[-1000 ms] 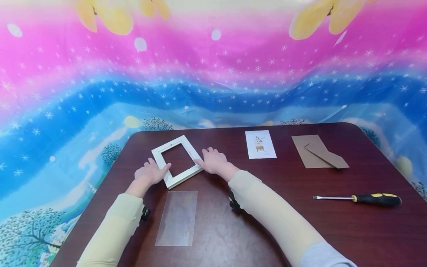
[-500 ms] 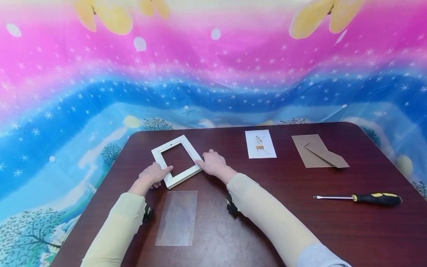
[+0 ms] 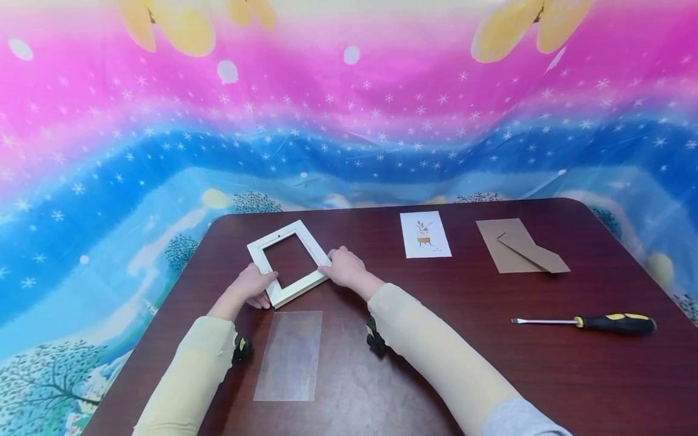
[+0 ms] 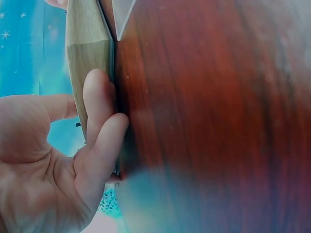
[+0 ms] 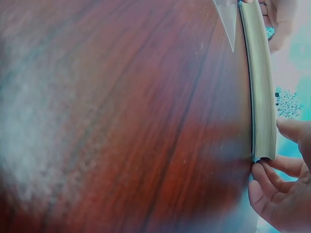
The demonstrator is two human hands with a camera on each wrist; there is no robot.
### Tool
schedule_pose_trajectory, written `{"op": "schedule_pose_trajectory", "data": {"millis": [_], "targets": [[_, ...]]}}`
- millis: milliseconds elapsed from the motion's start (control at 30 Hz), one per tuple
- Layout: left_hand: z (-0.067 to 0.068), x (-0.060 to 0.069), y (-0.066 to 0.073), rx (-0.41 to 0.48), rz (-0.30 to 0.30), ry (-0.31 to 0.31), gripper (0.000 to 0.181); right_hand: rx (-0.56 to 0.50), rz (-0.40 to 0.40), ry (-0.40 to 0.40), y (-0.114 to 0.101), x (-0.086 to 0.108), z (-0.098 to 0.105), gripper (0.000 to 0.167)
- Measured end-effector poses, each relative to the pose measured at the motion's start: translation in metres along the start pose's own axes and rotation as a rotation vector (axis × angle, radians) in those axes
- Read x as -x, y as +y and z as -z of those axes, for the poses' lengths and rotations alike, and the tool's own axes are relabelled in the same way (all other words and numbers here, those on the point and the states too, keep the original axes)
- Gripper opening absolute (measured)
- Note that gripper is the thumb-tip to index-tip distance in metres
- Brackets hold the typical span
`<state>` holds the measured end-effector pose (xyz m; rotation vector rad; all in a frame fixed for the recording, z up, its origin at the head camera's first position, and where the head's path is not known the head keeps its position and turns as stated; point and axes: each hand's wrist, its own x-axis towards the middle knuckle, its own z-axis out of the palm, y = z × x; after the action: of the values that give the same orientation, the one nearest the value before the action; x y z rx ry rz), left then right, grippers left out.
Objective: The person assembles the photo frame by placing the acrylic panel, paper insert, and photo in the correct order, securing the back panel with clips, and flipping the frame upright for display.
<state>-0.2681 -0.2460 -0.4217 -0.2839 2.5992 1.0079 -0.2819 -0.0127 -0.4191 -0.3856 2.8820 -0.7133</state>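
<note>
A white picture frame (image 3: 297,289), with a see-through opening, lies at an angle on the dark wooden table (image 3: 414,339). My left hand (image 3: 246,287) grips its left side, thumb over the top and fingers along the outer edge, as the left wrist view also shows. At the right corner, my right hand (image 3: 346,268) pinches the frame between thumb and fingers. In the right wrist view, the frame's edge (image 5: 261,87) stands close to the tabletop, the fingers (image 5: 266,187) curled beneath its corner. Nearer to me lies a clear rectangular sheet (image 3: 289,357).
A white card with a plant drawing (image 3: 425,235) lies toward the back. To its right is a brown backing board (image 3: 498,257) with a stand leg. A black-and-yellow flathead screwdriver (image 3: 613,323) rests at the right. A colourful printed cloth (image 3: 349,121) hangs behind the table.
My left hand has shifted nearer the frame's front corner, its fingers tucking under the side. My right hand has closed in on the right corner. The frame has hardly moved.
</note>
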Motion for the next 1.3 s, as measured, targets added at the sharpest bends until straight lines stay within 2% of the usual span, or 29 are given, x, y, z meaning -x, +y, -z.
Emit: {"op": "schedule_pose_trajectory", "data": {"millis": [167, 333, 500, 600, 700, 833, 967, 1200, 1300], "targets": [[0.002, 0.001, 0.001, 0.035, -0.001, -0.017, 0.038, -0.064, -0.015, 0.012, -0.001, -0.001, 0.000, 0.042], [0.002, 0.004, 0.002, 0.086, -0.004, -0.026, 0.050, -0.155, -0.034, 0.032, -0.001, 0.000, -0.001, 0.037], [0.001, 0.005, 0.001, 0.116, -0.006, -0.005, 0.060, -0.194, -0.003, 0.049, -0.001, 0.000, -0.002, 0.032], [0.001, 0.005, 0.000, 0.118, -0.026, 0.020, 0.064, -0.235, 0.016, 0.066, -0.001, -0.001, -0.001, 0.031], [0.002, 0.005, -0.002, 0.116, -0.074, 0.059, 0.060, -0.310, 0.006, 0.085, -0.001, -0.001, 0.001, 0.030], [0.004, 0.006, -0.001, 0.113, -0.128, 0.121, 0.053, -0.519, -0.035, 0.080, 0.000, -0.002, 0.006, 0.032], [0.004, 0.007, 0.002, 0.108, -0.173, 0.144, 0.056, -0.683, -0.050, 0.056, 0.001, -0.002, 0.014, 0.037], [0.005, 0.010, 0.011, -0.034, -0.262, 0.261, 0.062, -0.705, 0.004, 0.051, 0.005, -0.001, 0.031, 0.039], [0.004, 0.012, 0.015, 0.006, -0.276, 0.269, 0.064, -0.692, 0.033, 0.034, 0.008, 0.001, 0.041, 0.041]]}}
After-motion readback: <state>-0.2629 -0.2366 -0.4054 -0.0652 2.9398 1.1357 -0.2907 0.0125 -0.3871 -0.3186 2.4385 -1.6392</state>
